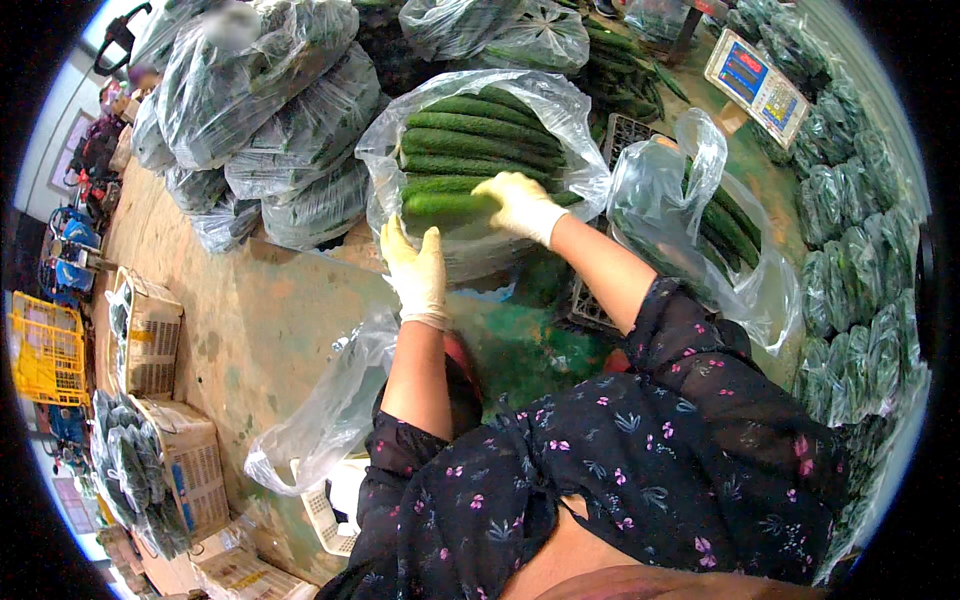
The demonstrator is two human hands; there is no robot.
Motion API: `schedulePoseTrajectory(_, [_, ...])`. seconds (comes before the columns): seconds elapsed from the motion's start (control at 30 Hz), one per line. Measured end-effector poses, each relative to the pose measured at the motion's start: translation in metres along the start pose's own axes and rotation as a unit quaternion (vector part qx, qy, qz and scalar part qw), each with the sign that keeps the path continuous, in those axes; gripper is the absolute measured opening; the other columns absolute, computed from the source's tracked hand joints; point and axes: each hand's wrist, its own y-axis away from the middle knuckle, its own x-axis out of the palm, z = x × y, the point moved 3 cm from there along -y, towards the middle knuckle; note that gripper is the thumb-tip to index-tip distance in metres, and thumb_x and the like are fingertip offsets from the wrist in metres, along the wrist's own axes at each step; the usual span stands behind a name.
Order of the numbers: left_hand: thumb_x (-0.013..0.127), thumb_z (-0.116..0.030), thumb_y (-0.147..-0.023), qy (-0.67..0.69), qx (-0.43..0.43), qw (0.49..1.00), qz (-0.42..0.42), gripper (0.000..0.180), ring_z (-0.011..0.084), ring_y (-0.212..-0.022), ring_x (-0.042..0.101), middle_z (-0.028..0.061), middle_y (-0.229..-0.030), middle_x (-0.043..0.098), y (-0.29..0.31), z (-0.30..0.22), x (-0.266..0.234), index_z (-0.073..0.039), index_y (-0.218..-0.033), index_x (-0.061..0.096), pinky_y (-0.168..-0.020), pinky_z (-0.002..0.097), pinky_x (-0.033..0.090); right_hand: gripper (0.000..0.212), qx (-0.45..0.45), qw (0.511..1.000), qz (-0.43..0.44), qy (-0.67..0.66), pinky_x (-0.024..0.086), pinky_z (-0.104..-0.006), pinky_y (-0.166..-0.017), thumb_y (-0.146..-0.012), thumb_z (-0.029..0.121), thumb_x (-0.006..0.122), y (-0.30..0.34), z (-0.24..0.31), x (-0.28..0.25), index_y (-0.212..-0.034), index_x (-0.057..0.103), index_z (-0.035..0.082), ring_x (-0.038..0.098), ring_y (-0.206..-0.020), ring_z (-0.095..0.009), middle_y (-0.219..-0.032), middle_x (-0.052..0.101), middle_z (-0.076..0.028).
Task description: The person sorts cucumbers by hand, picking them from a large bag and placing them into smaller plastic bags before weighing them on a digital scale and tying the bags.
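A clear plastic bag (580,115) stands open in front of me, with a row of long dark green cucumbers (480,140) lying side by side in it. My right hand (522,207), in a pale yellow glove, has its fingers closed over the right part of the nearest cucumber (440,204), which is slightly blurred. At that cucumber's left end, my left hand (414,270) wears a matching glove. Its thumb and fingers are stretched out and apart, against the near left side of the bag.
A second open bag (660,190) of cucumbers sits on a black crate (625,130) to the right. Behind it is a scale display (758,88). Filled bags (300,130) are piled at the far left. Wrapped bundles (850,270) line the right side. An empty plastic bag (335,410) hangs over a white basket (325,515).
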Motion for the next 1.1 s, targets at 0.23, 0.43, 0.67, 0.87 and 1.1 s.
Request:
schedulePoseTrajectory(0.23, [0.067, -0.01, -0.076, 0.044, -0.01, 0.999, -0.014, 0.063, 0.0303, -0.122, 0.041, 0.0212, -0.13, 0.042, 0.002, -0.019, 0.002, 0.006, -0.13, 0.039, -0.105, 0.0352, 0.029, 0.053, -0.078, 0.792, -0.225, -0.562, 0.042, -0.0312, -0.092, -0.078, 0.014, 0.071, 0.051, -0.022, -0.1, -0.125, 0.051, 0.002, 0.056, -0.106, -0.021, -0.117, 0.059, -0.013])
schedulePoseTrajectory(0.43, [0.064, -0.01, -0.08, 0.173, -0.044, 0.983, 0.031, 0.059, 0.0237, -0.114, 0.047, 0.0169, -0.127, 0.046, 0.011, -0.025, 0.009, 0.006, -0.13, 0.039, -0.098, 0.0319, 0.036, 0.049, -0.138, 0.522, -0.125, -0.832, 0.046, -0.0382, -0.093, -0.085, 0.013, 0.064, 0.122, -0.009, -0.139, -0.129, 0.045, 0.002, 0.057, -0.106, -0.025, -0.118, 0.057, -0.013])
schedulePoseTrajectory(0.67, [0.063, -0.014, -0.083, 0.03, 0.008, 0.998, 0.052, 0.061, 0.0272, -0.127, 0.038, 0.0205, -0.137, 0.039, 0.035, -0.025, 0.005, 0.005, -0.134, 0.036, -0.106, 0.034, 0.027, 0.062, -0.194, 0.573, -0.211, -0.768, 0.043, -0.0411, -0.096, -0.084, 0.018, 0.061, 0.24, -0.018, -0.197, -0.136, 0.033, -0.002, 0.055, -0.107, -0.027, -0.123, 0.053, -0.016])
schedulePoseTrajectory(0.87, [0.06, -0.013, -0.086, 0.108, -0.024, 0.984, 0.14, 0.045, 0.022, -0.116, 0.047, 0.0147, -0.128, 0.049, 0.065, -0.086, 0.029, 0.002, -0.126, 0.046, -0.099, 0.0321, 0.036, 0.055, -0.172, 0.616, -0.467, -0.611, 0.045, -0.0438, -0.096, -0.084, 0.017, 0.059, 0.381, -0.051, -0.264, -0.132, 0.04, -0.002, 0.057, -0.104, -0.024, -0.119, 0.055, -0.015])
schedulePoseTrajectory(1.1, [0.067, -0.017, -0.082, 0.177, 0.045, 0.919, 0.349, 0.053, 0.0222, -0.115, 0.048, 0.0152, -0.124, 0.05, 0.093, -0.219, 0.116, 0.003, -0.126, 0.044, -0.099, 0.0322, 0.036, 0.066, -0.113, 0.715, -0.466, -0.509, 0.042, -0.0374, -0.096, -0.075, 0.015, 0.069, 0.407, -0.071, -0.249, -0.132, 0.041, -0.002, 0.056, -0.104, -0.021, -0.115, 0.057, -0.011])
